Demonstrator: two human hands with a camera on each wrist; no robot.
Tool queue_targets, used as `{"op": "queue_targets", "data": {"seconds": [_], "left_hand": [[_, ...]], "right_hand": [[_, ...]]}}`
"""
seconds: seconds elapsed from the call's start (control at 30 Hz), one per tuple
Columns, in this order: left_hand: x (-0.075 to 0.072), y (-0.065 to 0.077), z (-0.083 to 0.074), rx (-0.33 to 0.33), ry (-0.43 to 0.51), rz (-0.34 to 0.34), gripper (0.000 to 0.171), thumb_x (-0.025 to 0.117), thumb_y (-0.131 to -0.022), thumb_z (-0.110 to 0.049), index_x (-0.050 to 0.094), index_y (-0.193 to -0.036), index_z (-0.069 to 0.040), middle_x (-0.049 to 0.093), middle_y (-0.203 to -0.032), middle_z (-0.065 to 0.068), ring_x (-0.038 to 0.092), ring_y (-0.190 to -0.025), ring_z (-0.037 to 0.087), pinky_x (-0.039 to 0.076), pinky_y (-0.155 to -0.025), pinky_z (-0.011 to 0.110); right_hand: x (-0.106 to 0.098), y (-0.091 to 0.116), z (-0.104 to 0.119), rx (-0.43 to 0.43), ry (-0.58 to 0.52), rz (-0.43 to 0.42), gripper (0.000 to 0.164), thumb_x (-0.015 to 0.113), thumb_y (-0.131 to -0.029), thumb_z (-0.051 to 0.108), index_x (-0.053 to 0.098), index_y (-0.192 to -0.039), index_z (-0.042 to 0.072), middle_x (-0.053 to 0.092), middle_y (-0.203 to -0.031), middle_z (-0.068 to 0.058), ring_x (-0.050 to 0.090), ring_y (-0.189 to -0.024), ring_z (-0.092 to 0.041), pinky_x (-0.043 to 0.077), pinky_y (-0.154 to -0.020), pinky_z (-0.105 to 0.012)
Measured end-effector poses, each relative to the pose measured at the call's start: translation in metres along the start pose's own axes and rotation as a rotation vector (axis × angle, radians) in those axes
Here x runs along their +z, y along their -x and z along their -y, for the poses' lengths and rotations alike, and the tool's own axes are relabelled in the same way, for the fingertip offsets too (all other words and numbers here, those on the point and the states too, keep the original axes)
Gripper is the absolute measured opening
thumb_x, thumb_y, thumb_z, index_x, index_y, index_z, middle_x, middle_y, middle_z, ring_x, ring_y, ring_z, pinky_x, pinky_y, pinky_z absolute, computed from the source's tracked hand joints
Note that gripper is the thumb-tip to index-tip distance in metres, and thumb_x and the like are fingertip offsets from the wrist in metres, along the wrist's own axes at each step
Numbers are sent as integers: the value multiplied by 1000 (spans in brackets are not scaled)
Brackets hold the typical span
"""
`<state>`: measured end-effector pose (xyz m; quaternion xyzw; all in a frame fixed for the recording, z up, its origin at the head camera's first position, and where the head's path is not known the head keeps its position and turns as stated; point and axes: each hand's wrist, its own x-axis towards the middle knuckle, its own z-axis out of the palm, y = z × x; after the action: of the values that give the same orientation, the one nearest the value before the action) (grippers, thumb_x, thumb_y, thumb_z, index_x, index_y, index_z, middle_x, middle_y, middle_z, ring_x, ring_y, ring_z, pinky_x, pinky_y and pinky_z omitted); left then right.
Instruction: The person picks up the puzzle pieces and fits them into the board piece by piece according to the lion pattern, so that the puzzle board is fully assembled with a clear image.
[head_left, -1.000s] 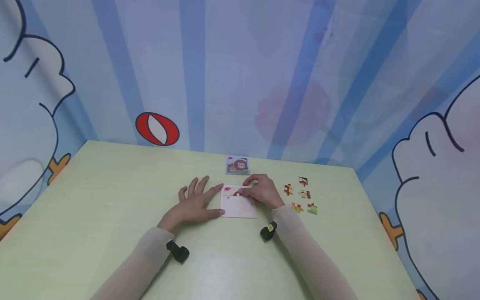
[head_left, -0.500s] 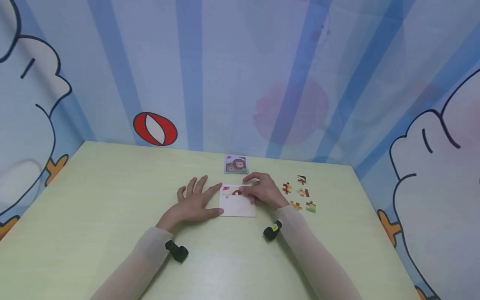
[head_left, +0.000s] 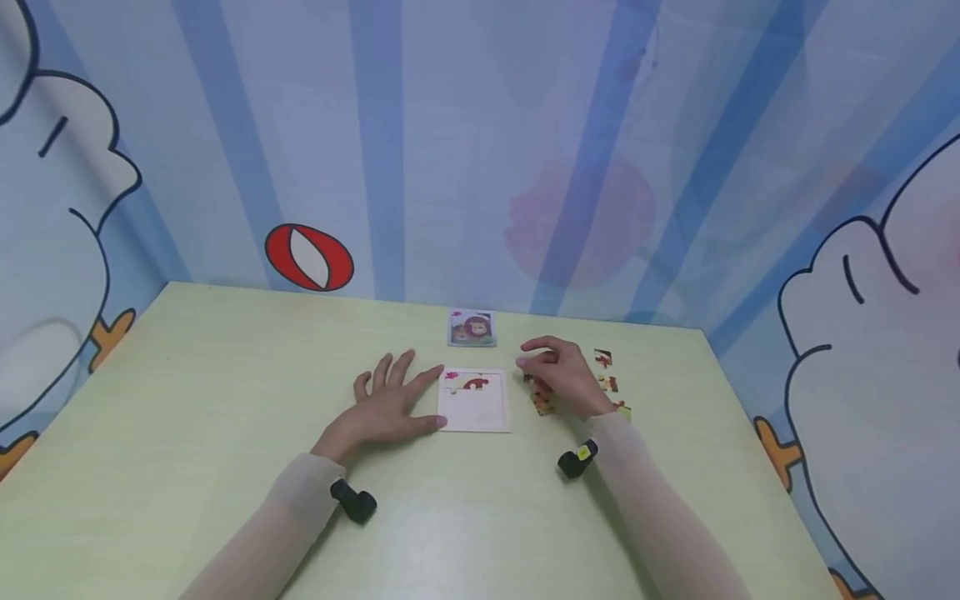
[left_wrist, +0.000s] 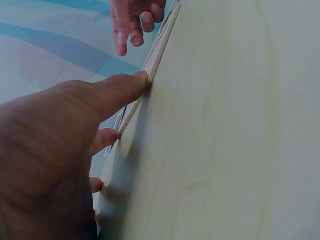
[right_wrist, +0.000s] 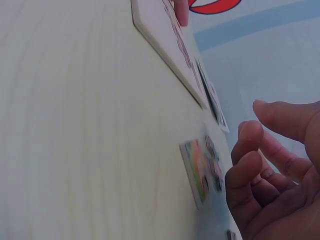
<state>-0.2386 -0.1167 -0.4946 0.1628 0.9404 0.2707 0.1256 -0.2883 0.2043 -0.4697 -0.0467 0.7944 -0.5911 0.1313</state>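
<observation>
evidently, the square white puzzle tray (head_left: 474, 414) is partly filled: flat, brightly printed jigsaw pieces (head_left: 477, 382) line its far edge, with its far right corner and near part bare. the left hand (head_left: 381, 413) lies spread left of the tray, thumb and forefinger touching its edge. the right hand (head_left: 562, 377) hovers right of the tray, fingers loosely bent, tips apart, nothing visibly pinched, over loose multicoloured pieces (head_left: 608, 384). the step seems to be choosing another; this calls for a light pinch, perhaps on the dark-cornered piece (head_left: 603, 358), judging by the square lion card (head_left: 472, 330) beyond the tray.
</observation>
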Motion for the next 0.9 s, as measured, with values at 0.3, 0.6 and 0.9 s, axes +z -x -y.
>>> {"op": "queue_targets", "data": {"seconds": [0.3,0.6,0.9], "left_hand": [[1,0,0,-1,5,5,89,68,-97,-58,27,-172,-31,-1,-183,16,-12,-167,48,-6,-126,77],[2,-2,3,5,-11,2,88,66,-98,-59,28,-172,-32,-1,-183,16,-11,-167,48,-5,-126,78],[0,1,1,14,-2,-9,89,68,-96,-61,29,-171,-32,1,-183,17,-10,-167,50,-6,-126,78]], "right_hand": [[-31,5,-5,59,92,-136,42,71,-104,23,65,-143,8,70,-113,-15,61,-71,-18,50,-64,-29],[-59,3,-14,130,98,-214,43,69,-106,24,65,-145,7,70,-112,-10,52,-64,-12,46,-61,-26],[-86,3,-22,183,179,-281,45,69,-101,15,65,-145,6,63,-105,-7,52,-67,-15,48,-63,-30]]}}
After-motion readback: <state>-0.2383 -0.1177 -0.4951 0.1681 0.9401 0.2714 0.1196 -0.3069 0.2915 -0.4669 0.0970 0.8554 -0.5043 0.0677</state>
